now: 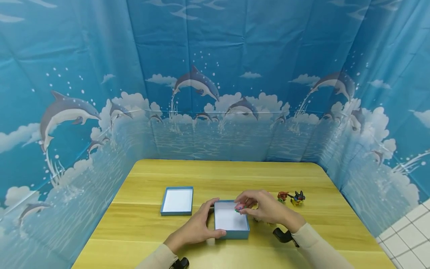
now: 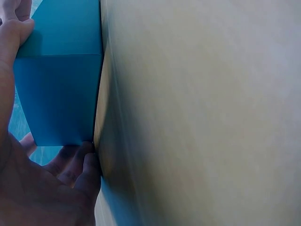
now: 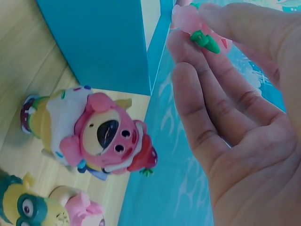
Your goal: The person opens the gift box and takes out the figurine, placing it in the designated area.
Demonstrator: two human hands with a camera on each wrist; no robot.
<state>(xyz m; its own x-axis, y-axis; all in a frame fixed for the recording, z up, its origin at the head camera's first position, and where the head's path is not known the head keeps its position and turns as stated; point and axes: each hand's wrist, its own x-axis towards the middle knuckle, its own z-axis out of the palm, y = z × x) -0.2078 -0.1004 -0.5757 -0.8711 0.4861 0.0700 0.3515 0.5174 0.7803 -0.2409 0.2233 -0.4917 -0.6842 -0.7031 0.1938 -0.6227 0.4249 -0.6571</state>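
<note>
A blue box with a white inside (image 1: 228, 220) stands open-topped on the table. My left hand (image 1: 196, 226) grips its left side, thumb at the near wall and fingers at the far corner; in the left wrist view the fingers reach round the blue walls (image 2: 59, 99). Over the box's right part, my right hand (image 1: 268, 210) pinches a small pink toy figure (image 1: 239, 207) between thumb and fingertips. A green piece (image 3: 205, 41) shows on that figure in the right wrist view. Most of the figure is hidden by the fingers.
The shallow blue-rimmed lid (image 1: 178, 200) lies left of the box, white inside up. Right of it stand a pink bear figure (image 3: 110, 134), a goggled figure (image 3: 30, 202), another pink figure (image 3: 86, 210), a red-brown figure (image 1: 282, 196) and a black-eared figure (image 1: 298, 198). A dolphin curtain (image 1: 215, 134) surrounds the table.
</note>
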